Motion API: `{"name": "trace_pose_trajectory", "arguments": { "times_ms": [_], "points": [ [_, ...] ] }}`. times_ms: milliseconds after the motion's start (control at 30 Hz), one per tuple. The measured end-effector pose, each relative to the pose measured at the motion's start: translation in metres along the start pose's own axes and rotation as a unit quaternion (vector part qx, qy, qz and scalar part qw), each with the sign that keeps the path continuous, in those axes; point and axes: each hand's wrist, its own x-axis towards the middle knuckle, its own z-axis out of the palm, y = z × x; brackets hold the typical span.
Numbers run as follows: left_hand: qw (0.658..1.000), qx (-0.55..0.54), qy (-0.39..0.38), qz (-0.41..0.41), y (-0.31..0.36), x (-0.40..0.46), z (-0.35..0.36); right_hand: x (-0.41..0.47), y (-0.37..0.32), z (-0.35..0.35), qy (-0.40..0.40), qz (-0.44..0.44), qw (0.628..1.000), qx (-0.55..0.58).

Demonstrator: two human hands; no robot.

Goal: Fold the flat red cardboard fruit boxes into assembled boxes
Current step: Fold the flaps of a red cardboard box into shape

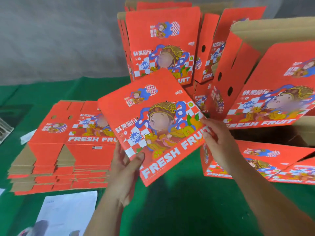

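Head view: held box (pixel 153 123) tilted in the air above the green tabletop (pixel 179 198), just right of the flat stack (pixel 68 147); that stack is the landmark. Judged light, stiff along panels, weak at creases, print slick; best taken at opposite edges. Left hand (pixel 126 169) grips the lower corner, thumb on the printed face, fingers behind. Right hand (pixel 216 138) pinches the right edge. Standing boxes (pixel 162 45) behind the stack, more (pixel 272 92) far right.

A green cloth (pixel 179 201) covers the work surface. Behind it hangs a grey, slightly wrinkled backdrop (pixel 59 36). Light is even and soft.
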Motion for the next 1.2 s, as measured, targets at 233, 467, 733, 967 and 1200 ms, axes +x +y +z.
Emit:
{"name": "trace_pose_trajectory", "arguments": {
  "times_ms": [233,467,733,967,1200],
  "points": [
    [0.864,0.398,-0.137,0.276,-0.067,0.000,0.020,0.008,-0.024,0.067,-0.225,0.104,0.954,0.168],
    [0.865,0.404,0.062,0.292,-0.073,0.019,0.032,0.008,0.000,0.101,-0.127,0.172,0.976,0.049],
    [0.950,0.277,-0.140,-0.018,-0.024,0.073,0.029,0.007,0.039,0.106,-0.058,0.261,0.950,0.160],
    [0.955,0.296,-0.026,-0.018,-0.039,0.100,0.069,0.052,0.049,0.110,-0.021,0.251,0.961,0.111],
    [0.969,0.246,-0.007,-0.022,-0.035,0.150,0.092,0.103,0.062,0.130,-0.030,0.265,0.952,0.152]
  ]
}}
